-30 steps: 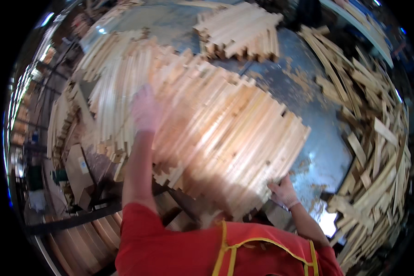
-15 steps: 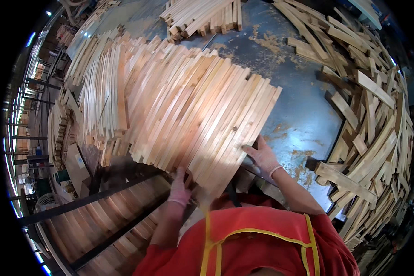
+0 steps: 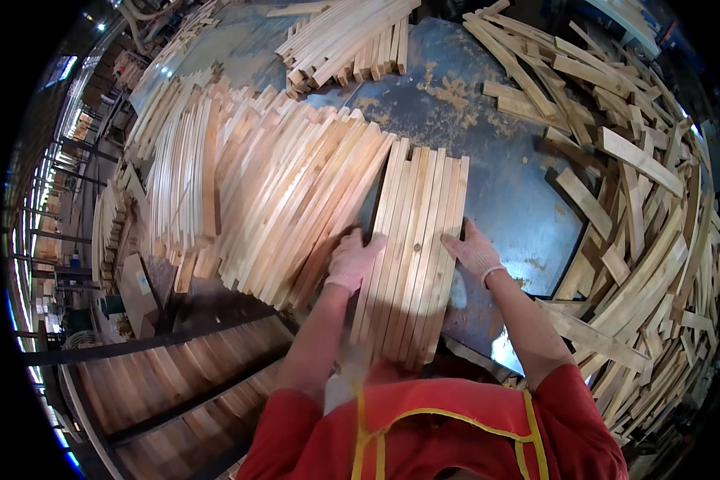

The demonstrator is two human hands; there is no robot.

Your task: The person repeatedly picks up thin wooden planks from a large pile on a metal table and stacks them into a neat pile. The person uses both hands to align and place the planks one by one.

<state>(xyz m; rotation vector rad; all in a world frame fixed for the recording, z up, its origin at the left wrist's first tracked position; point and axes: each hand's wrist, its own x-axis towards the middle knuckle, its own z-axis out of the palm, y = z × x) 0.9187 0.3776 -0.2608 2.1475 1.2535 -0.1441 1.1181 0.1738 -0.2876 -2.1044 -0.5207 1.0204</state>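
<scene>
A row of several light wooden strips (image 3: 412, 240) stands side by side in front of me, pressed between my two gloved hands. My left hand (image 3: 355, 258) grips its left side, thumb toward the strips. On the opposite side my right hand (image 3: 471, 248) presses the outer strip, thumb over the top edge. A narrow dark gap parts this bundle from a larger row of wooden strips (image 3: 296, 192) at left, which leans in a slanted line next to my left hand. The near ends of the held strips reach close to my red apron (image 3: 448, 392).
All this lies on a metal table (image 3: 520, 184) dusted with sawdust. At the far edge sits a stack of strips (image 3: 344, 40). A loose heap of wood offcuts (image 3: 640, 240) covers the right side. Lower left, a dark-framed rack (image 3: 176, 368) holds brown boards.
The held strips have come apart from the big row and now stand straighter, with a gap between. My left hand has moved up and right into that gap; the right hand has shifted slightly.
</scene>
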